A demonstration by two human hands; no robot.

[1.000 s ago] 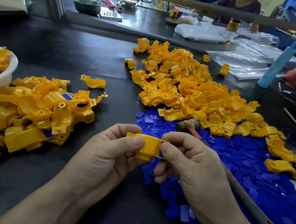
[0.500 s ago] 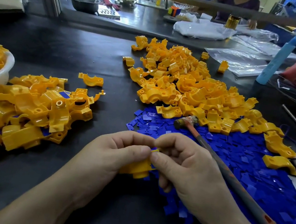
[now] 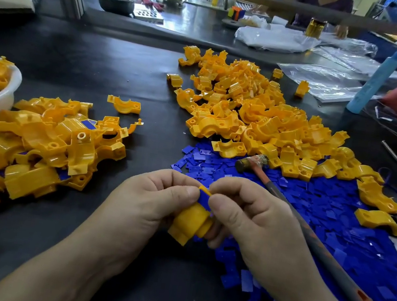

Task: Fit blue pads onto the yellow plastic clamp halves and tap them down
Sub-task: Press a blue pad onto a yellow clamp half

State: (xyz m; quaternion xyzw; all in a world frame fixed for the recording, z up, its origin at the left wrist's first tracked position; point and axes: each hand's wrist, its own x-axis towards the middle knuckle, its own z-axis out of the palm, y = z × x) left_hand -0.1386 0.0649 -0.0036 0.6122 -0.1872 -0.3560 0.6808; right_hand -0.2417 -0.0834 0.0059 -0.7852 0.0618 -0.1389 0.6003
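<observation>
Yellow clamp half (image 3: 190, 224) sat gripped in the left hand (image 3: 149, 207). The right hand (image 3: 258, 227) pinched a blue pad (image 3: 204, 199) onto its top.

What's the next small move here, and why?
Probably press the blue pad flat onto the clamp half with the thumbs: the left hand grips the half, the right hand pinches the pad at its upper edge, apparently not yet seated.
</observation>
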